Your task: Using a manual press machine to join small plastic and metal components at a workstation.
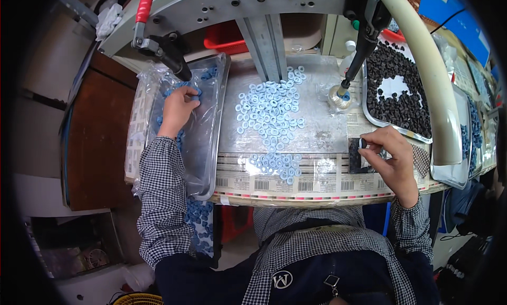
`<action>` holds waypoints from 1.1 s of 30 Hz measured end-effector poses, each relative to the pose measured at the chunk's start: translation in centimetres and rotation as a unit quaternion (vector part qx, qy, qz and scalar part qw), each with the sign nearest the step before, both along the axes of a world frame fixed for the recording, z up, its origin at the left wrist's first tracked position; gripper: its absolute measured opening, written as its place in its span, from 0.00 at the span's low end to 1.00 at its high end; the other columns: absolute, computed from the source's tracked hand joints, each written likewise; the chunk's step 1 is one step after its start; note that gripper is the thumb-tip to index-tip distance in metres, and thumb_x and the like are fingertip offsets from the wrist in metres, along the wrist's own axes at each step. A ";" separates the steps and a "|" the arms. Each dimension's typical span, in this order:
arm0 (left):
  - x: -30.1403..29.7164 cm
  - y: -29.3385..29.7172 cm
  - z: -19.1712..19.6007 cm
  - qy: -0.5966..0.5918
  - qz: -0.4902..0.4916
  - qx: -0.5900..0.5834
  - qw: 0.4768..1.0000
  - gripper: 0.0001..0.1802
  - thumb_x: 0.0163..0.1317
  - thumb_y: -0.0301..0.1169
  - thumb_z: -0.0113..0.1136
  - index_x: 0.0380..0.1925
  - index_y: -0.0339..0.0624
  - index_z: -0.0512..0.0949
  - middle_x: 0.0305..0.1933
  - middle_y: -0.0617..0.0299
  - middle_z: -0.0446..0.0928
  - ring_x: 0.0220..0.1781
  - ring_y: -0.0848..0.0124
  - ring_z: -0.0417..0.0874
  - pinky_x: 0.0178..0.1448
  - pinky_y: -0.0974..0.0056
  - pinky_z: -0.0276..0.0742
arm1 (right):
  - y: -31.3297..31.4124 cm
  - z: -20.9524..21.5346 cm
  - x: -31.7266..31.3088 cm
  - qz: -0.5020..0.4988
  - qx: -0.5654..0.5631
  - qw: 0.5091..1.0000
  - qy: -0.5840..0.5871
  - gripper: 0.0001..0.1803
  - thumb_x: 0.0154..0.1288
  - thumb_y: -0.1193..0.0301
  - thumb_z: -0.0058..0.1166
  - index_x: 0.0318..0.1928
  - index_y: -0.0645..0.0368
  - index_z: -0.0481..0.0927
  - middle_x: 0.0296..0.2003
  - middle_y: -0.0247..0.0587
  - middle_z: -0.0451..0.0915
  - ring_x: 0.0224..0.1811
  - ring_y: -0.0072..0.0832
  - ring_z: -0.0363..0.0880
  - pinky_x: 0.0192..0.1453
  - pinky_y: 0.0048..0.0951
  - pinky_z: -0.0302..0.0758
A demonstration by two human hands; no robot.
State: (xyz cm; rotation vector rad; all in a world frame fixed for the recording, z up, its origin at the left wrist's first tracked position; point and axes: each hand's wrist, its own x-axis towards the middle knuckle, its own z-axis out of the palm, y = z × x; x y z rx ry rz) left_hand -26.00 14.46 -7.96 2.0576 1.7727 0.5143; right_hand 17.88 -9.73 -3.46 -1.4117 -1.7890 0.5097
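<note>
My left hand (178,111) is over the metal tray (205,146) at the left, thumb and fingers closed around a small blue piece (195,97). More small blue pieces (210,73) lie in that tray, by a clear plastic sheet. At the right, my right hand (392,156) pinches a small dark piece with a pale face (363,144) between thumb and fingers, above a dark square pad (357,156). Between the hands, many light-blue rings (270,107) are heaped on a metal plate (322,131) and spill onto the printed paper covering the table's front.
A metal frame with an upright post (264,46) stands behind the rings. A toggle clamp with a red handle (144,7) hangs above the left tray. A rod meets a round dispenser (340,97). Black pieces fill a tray (397,126) beside a thick cream tube (430,67).
</note>
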 end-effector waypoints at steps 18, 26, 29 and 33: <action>12.5 -18.5 6.7 -0.428 -0.145 -0.091 0.887 0.18 0.57 0.10 0.60 0.47 0.33 0.76 0.56 0.54 0.74 0.50 0.70 0.80 0.56 0.65 0.78 | -1.2 -1.0 4.3 -0.066 -0.043 0.997 -0.010 0.15 0.56 0.81 0.67 0.45 0.66 0.84 0.32 0.37 0.79 0.33 0.23 0.77 0.40 0.25 0.74; 18.1 -20.7 -0.4 -0.553 -0.071 -0.374 0.741 0.16 0.63 0.14 0.61 0.51 0.32 0.77 0.52 0.50 0.82 0.42 0.74 0.84 0.50 0.70 0.80 | -1.9 -2.0 5.2 -0.038 -0.086 0.993 -0.074 0.12 0.58 0.75 0.67 0.43 0.63 0.84 0.33 0.40 0.79 0.31 0.31 0.81 0.35 0.30 0.77; 19.8 -20.6 -0.1 -0.641 -0.044 -0.421 0.641 0.17 0.67 0.17 0.58 0.56 0.32 0.76 0.53 0.50 0.82 0.44 0.71 0.85 0.51 0.68 0.81 | -2.0 -2.2 5.1 -0.029 -0.068 0.985 -0.155 0.11 0.57 0.72 0.67 0.41 0.61 0.85 0.34 0.40 0.80 0.33 0.37 0.82 0.36 0.35 0.79; 20.1 -20.6 -2.7 -0.604 -0.101 -0.391 0.687 0.19 0.71 0.21 0.56 0.60 0.32 0.73 0.58 0.48 0.79 0.48 0.68 0.86 0.51 0.68 0.81 | -1.9 -2.3 4.8 -0.022 -0.062 0.979 -0.193 0.11 0.58 0.71 0.66 0.41 0.60 0.84 0.33 0.40 0.80 0.33 0.38 0.82 0.36 0.36 0.79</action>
